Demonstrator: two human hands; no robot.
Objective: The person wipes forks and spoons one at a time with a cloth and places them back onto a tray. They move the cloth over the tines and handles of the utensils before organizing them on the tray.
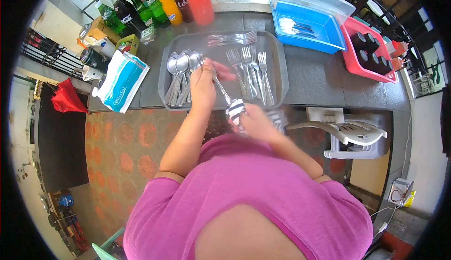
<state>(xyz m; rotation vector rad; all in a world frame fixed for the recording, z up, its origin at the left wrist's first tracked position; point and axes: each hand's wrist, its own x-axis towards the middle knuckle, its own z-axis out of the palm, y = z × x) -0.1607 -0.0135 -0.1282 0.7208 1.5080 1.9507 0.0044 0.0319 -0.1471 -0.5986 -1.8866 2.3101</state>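
My left hand (pixel 205 83) is closed on a metal spoon (pixel 222 87) above the tray, with its shaft slanting down toward my body. My right hand (pixel 256 121) grips a black-and-white striped cloth (pixel 235 111) wrapped around the spoon's lower end, so that end is hidden. The grey plastic tray (pixel 218 101) lies under and beyond my hands. In it, a pile of spoons (pixel 177 79) is at the left, several forks (pixel 253 74) lie at the right, and more cutlery (pixel 232 39) lies crosswise at the far side.
Soda bottles (pixel 157 8) and a red pitcher (pixel 197 1) stand at the back left. A Blissful tissue pack (pixel 123 81) lies left of the tray. To the right are a blue cutlery box (pixel 305 13) and a pink basket (pixel 350 27) of dark containers. A white chair (pixel 352 130) stands below the counter.
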